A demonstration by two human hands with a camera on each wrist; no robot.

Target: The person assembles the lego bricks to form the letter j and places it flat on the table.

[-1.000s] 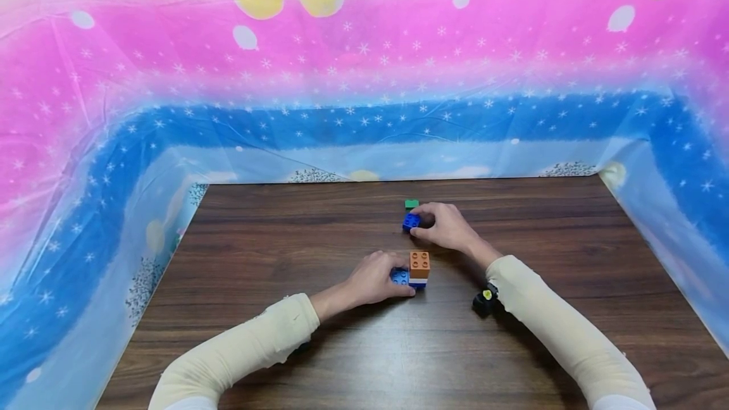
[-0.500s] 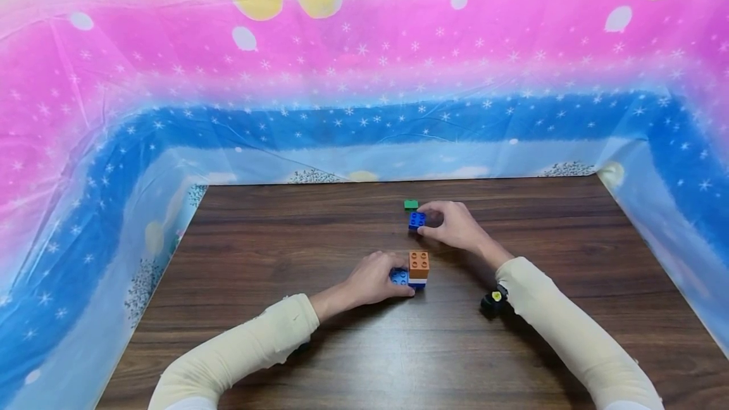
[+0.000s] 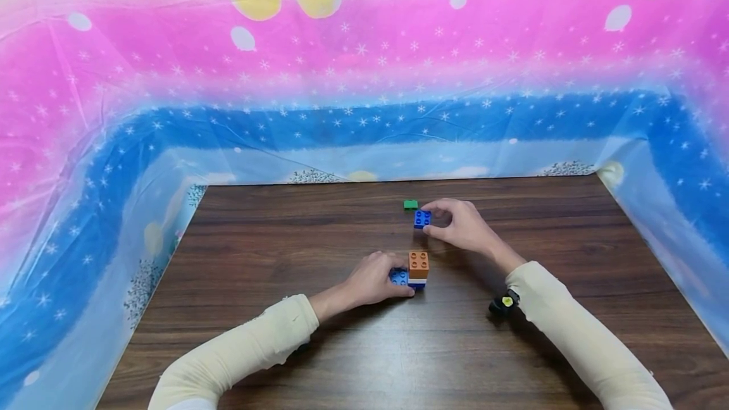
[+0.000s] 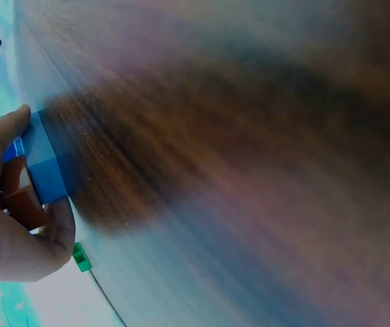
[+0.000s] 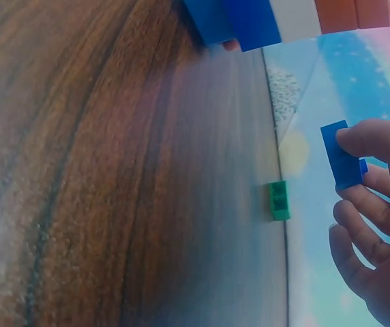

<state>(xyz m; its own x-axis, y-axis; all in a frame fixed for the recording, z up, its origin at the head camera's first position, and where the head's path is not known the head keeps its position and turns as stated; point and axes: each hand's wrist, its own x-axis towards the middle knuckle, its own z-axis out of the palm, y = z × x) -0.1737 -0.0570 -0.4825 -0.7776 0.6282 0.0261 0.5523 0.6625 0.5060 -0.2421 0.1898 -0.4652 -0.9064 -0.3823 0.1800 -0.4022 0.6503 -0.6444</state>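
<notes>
My left hand (image 3: 373,278) grips the base of a small stack of toy building bricks, thumb on the near side and fingers on the far side. At the stack's bottom is a light blue brick (image 4: 45,160); above it come a dark blue brick (image 5: 253,24), a white brick (image 5: 297,17) and, on top, orange bricks (image 3: 418,261). Farther back, my right hand (image 3: 462,228) pinches a square blue brick (image 3: 422,219) between thumb and fingertips, studs up. In the right wrist view this blue brick shows off the tabletop.
A green brick (image 3: 411,205) lies on the brown wooden table (image 3: 273,233), just behind the blue brick. A patterned cloth (image 3: 364,119) stands as a wall along the back and sides. A black wrist camera (image 3: 504,304) hangs under the right sleeve.
My right hand has moved a little to the right with the blue brick, away from the green one. The left hand and the stack have stayed in place.
</notes>
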